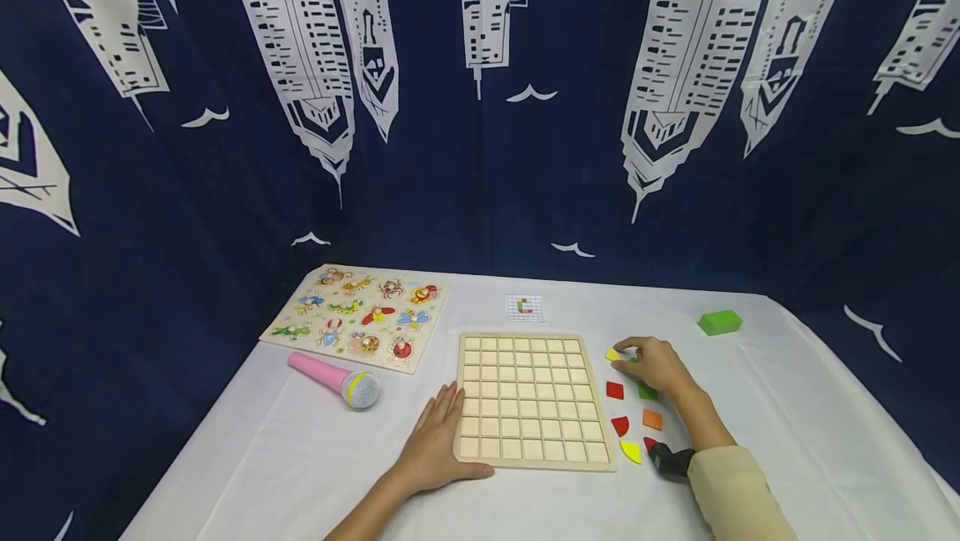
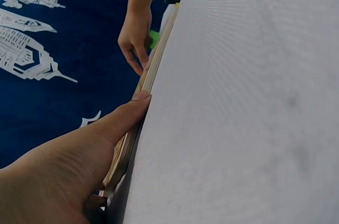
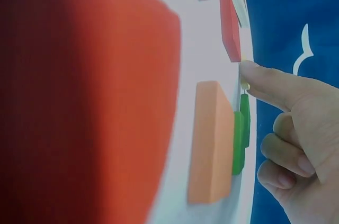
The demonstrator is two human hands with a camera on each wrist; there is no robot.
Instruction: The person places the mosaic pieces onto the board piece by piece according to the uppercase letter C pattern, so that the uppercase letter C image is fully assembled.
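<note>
A wooden grid board (image 1: 537, 468) lies flat on the white table, its square cells bare. My left hand (image 1: 437, 448) rests at the board's near left corner, fingers straight along the left side and thumb by the near edge. In the left wrist view the thumb of my left hand (image 2: 79, 166) touches the board's edge (image 2: 153, 70). Right of the board, my right hand (image 1: 654, 364) pinches a small yellow block (image 1: 612, 354) between thumb and fingertips. The right wrist view shows my right hand (image 3: 302, 107) largely covering that yellow block (image 3: 244, 83), its other fingers curled.
Beside the board lie a red square block (image 1: 615, 391), an orange block (image 1: 652, 419), a green block (image 1: 647, 391), a red quarter-round (image 1: 620, 426) and a yellow quarter-round (image 1: 632, 451). Farther out are a pattern card (image 1: 524, 308), green block (image 1: 720, 323), insect puzzle (image 1: 352, 316) and pink microphone (image 1: 322, 371).
</note>
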